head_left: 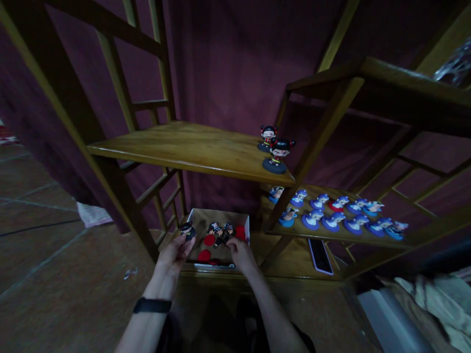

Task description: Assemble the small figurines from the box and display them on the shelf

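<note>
My left hand (175, 252) is closed around a small black-haired figurine (187, 229) on a dark base, held over the left edge of an open cardboard box (221, 214). Inside the box lie several dark figurines (216, 229) and red round bases (204, 255). Reaching into the box's right side, my right hand (240, 252) has its fingers pinched at the rightmost dark figurine (228, 229); the fingertips are partly hidden. Two similar figurines, a front one (279, 154) and a rear one (268, 136), stand upright at the right end of the wooden shelf (191, 144) above.
A lower right shelf (415, 239) bears rows of blue-and-white figurines (333, 220). Beneath it lies a phone (320, 256). A slanting wooden post (324, 132) divides the shelves. A grey box (390, 318) and cloth (437, 299) sit on the floor at the right.
</note>
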A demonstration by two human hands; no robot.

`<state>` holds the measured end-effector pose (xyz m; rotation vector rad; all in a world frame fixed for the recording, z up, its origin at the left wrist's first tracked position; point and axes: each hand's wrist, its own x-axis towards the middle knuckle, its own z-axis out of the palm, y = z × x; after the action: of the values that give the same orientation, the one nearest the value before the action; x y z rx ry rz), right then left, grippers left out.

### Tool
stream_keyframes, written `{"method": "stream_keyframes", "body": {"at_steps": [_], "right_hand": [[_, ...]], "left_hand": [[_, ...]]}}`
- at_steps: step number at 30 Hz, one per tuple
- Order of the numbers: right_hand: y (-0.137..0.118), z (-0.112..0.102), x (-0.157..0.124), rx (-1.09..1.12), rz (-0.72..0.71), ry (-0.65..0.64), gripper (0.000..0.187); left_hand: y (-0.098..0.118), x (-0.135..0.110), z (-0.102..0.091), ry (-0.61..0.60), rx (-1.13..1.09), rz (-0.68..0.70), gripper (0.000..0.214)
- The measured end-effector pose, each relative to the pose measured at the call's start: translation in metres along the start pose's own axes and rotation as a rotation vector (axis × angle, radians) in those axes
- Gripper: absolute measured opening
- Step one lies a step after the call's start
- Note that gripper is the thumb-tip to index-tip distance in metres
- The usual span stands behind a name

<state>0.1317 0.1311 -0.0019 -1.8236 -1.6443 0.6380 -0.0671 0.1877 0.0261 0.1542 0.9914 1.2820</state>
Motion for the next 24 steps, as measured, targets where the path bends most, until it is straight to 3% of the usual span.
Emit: {"method": "stream_keyframes", "body": {"at_steps": [3,5,8,11,15,18,21,24], "right_hand": [[0.02,-0.012,0.004,-0.094,0.063,-0.09,0.035],[0.029,-0.013,0.005,-0.113,0.022,-0.18,0.035],[0.036,-0.005,0.005,-0.114,-0.044,-0.328,0.035],[0.04,0.005,0.006,-0.092,-0.021,-0.391,0.034],[0.04,0.014,0.011,0.072,0.004,-0.419,0.041],[0.039,0.011,0.018,0.177,0.035,-0.315,0.051],[0.04,0.003,0.024,0.129,0.085,-0.229,0.043],[0.043,0.003,0.023,0.038,0.093,-0.338,0.034]], "left_hand": [[0.01,0.003,-0.007,0.033,-0.048,0.0,0.015],[0.015,0.003,-0.01,0.043,-0.081,-0.02,0.016],[0.02,0.004,-0.011,0.04,-0.123,-0.045,0.018],[0.023,0.004,-0.01,0.02,-0.158,-0.063,0.019],[0.024,0.002,-0.006,0.021,-0.17,-0.085,0.019],[0.024,0.001,-0.004,0.029,-0.157,-0.086,0.018],[0.024,0.001,-0.005,0.015,-0.137,-0.078,0.017],[0.024,0.003,-0.01,-0.002,-0.135,-0.072,0.015]]}}
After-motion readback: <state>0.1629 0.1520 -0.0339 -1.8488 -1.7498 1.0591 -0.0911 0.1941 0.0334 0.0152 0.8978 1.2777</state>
